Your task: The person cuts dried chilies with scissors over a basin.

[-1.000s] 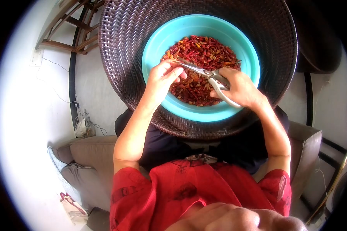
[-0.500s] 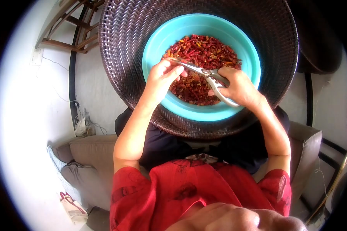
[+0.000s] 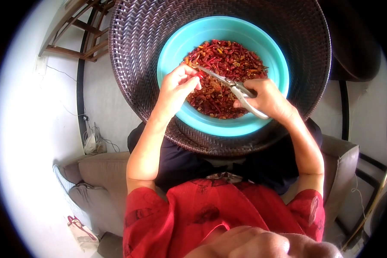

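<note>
My right hand [image 3: 265, 99] is wrapped around the grey handles of a pair of scissors [image 3: 240, 98], whose blades point up and left. The blades look nearly closed, with their tips close to my left hand [image 3: 178, 86]. That hand pinches a small red dried chili [image 3: 200, 74] between thumb and fingers; most of it is hidden. Both hands are over a turquoise basin [image 3: 228, 129], which holds a heap of cut dried red chilies [image 3: 228, 60] with some yellowish bits among them.
The basin rests in a large dark woven basket [image 3: 137, 51] in front of my lap. A grey-brown sofa [image 3: 105, 170] is beneath and beside me. At the upper left stands a wooden rack [image 3: 66, 50]; cables and a bag [image 3: 94, 142] are by the left wall.
The scissor blades have come closer together and shifted slightly off my left fingers. A red piece of chili now shows at the left fingertips.
</note>
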`<state>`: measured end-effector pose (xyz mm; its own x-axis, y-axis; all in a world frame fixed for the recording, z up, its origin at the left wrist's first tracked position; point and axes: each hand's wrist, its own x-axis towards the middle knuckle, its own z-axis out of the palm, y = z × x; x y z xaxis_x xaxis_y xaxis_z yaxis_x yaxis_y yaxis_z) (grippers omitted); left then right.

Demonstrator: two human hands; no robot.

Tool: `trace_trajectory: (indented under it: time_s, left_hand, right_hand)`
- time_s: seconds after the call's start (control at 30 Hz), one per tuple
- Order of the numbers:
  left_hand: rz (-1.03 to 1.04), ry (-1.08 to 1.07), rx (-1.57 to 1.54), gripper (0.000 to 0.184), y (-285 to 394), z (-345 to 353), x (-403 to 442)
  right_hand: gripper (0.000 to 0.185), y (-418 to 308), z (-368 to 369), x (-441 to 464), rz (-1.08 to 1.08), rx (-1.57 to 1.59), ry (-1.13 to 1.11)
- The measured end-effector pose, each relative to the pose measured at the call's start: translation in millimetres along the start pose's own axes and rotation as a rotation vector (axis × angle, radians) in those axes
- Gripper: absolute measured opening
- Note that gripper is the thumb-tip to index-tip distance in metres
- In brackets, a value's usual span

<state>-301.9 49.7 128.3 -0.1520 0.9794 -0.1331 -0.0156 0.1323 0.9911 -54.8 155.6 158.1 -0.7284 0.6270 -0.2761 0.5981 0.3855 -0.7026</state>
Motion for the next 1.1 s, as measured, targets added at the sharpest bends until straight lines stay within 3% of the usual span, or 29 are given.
trace_trajectory:
  time_s: [0.13, 0.2, 0.43, 0.6, 0.93, 1.1]
  left_hand:
    - [0.004, 0.005, -0.081, 0.01, -0.3, 2.1, 0.0]
    - [0.004, 0.003, -0.104, 0.013, -0.6, 6.6, -0.7]
    - [0.017, -0.006, -0.097, 0.015, -8.3, 8.2, 0.3]
    - [-0.004, 0.007, -0.1, 0.015, -3.3, 7.3, -0.5]
    - [0.011, -0.017, -0.151, 0.014, -7.0, 6.7, 0.0]
    - [0.003, -0.009, -0.105, 0.014, -5.7, 7.6, 0.2]
  right_hand:
    - [0.042, -6.5, -1.9, -1.2, -0.043, -0.106, 0.04]
    - [0.055, -5.6, -2.6, 0.4, -0.027, -0.177, -0.013]
    - [0.053, -5.7, 1.5, 1.8, -0.069, -0.19, 0.032]
    - [0.046, -6.5, -0.4, 0.7, -0.03, -0.024, 0.007]
    - [0.049, -7.9, 1.0, -0.8, -0.09, -0.116, 0.045]
    - [0.047, -10.0, -1.5, -0.2, -0.015, -0.018, -0.041]
